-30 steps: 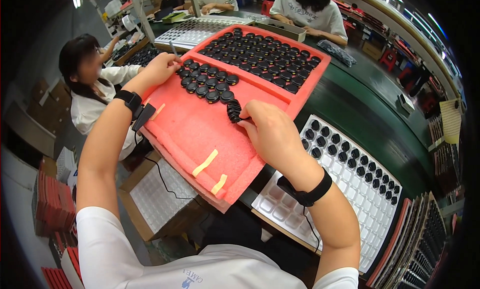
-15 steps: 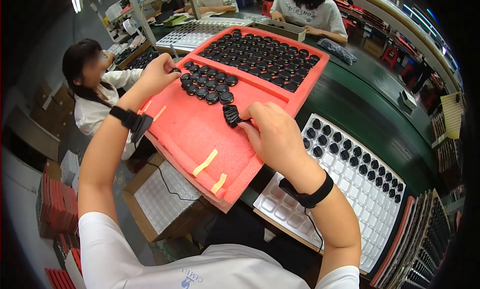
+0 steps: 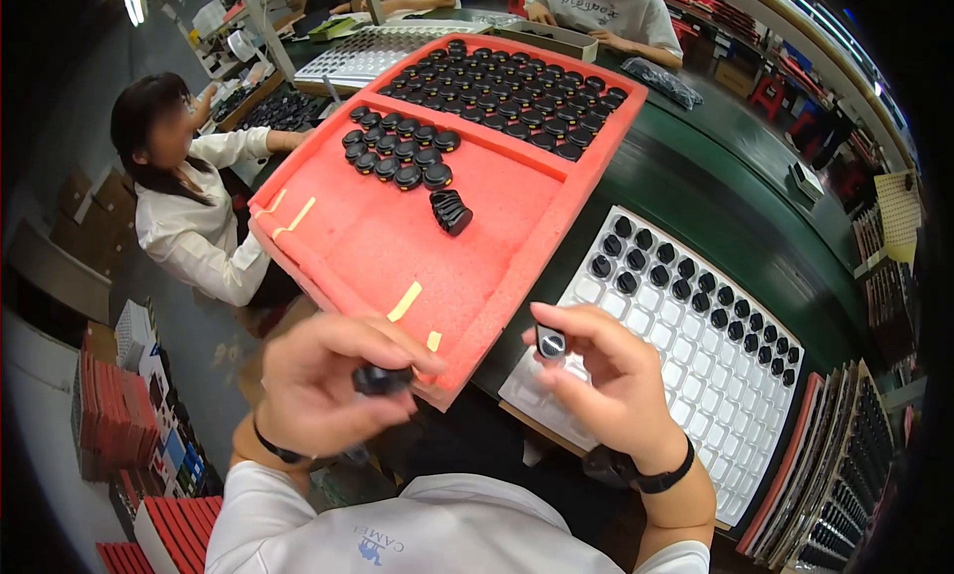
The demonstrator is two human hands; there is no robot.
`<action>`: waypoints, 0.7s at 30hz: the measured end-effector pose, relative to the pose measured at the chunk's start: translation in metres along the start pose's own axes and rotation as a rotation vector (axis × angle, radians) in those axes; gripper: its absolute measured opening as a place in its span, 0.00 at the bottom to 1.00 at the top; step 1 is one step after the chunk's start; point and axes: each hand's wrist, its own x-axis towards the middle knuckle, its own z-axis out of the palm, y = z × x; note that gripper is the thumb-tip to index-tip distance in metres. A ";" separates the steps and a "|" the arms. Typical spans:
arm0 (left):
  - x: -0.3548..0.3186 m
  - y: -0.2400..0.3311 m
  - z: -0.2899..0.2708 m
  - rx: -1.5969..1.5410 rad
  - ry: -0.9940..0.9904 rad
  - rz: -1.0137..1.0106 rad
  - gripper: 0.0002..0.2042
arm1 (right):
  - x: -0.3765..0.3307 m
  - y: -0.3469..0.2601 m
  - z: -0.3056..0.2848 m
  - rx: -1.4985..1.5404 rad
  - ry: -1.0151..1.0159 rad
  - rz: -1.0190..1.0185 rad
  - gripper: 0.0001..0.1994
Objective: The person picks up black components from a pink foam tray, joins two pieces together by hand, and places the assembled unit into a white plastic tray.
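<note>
Close to my body, my left hand [image 3: 323, 390] is closed round a round black part [image 3: 383, 379], blurred by motion. Opposite it, my right hand [image 3: 616, 390] pinches a small black piece with a pale oval mark [image 3: 551, 344] between thumb and fingertips. The two pieces are apart. Beyond my hands lies a red foam tray [image 3: 348, 241] with a divider. Its near section holds a cluster of round black parts [image 3: 407, 174] and a short stack of thin black pieces [image 3: 452, 212]. Rows of similar round parts [image 3: 517, 105] fill the far section.
A white blister tray [image 3: 646, 321] at right carries black pieces along its far side. The green work surface [image 3: 696, 191] runs behind. Filled trays [image 3: 845, 485] stand on edge at lower right. A co-worker [image 3: 199, 211] sits at left, with others across the far side.
Both hands have drawn back from the foam tray toward my body. My left hand brought a round black part; my right hand left the stack, now holding one small black piece.
</note>
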 end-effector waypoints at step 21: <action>-0.017 -0.101 0.112 -0.703 0.085 -0.420 0.19 | -0.112 0.042 0.005 0.241 0.493 0.200 0.19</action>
